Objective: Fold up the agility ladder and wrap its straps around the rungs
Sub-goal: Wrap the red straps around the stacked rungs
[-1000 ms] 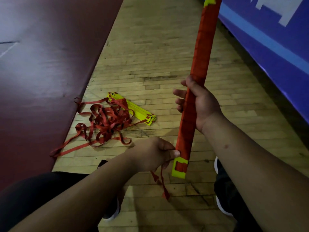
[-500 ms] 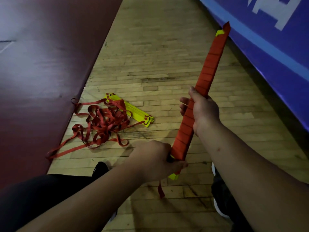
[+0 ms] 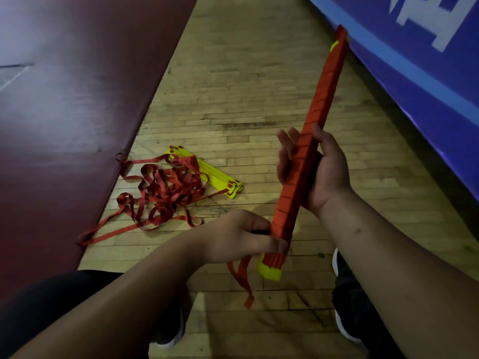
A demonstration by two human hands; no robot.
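Observation:
A long bundle of yellow rungs wrapped in red strap [image 3: 315, 120] slants from the lower centre up to the right, with yellow ends showing at both tips. My right hand [image 3: 324, 172] holds it at the middle, thumb on the right side and fingers reaching out past the left side. Near the bottom end, my left hand [image 3: 241, 237] grips the wrapped part. A loose red strap tail [image 3: 242, 278] hangs below that hand. A second agility ladder lies on the floor to the left, its yellow rungs [image 3: 220, 177] stacked and its red straps [image 3: 166, 190] in a tangled heap.
The wooden floor [image 3: 246, 86] runs between a maroon mat [image 3: 64, 112] on the left and a blue padded wall [image 3: 427, 73] on the right. My dark-clothed legs and white-soled shoes [image 3: 342, 325] are at the bottom of the view.
The bundle has tipped from nearly upright to a lower slant toward the blue wall. My left hand has closed round its lower end, and my right hand's fingers have loosened.

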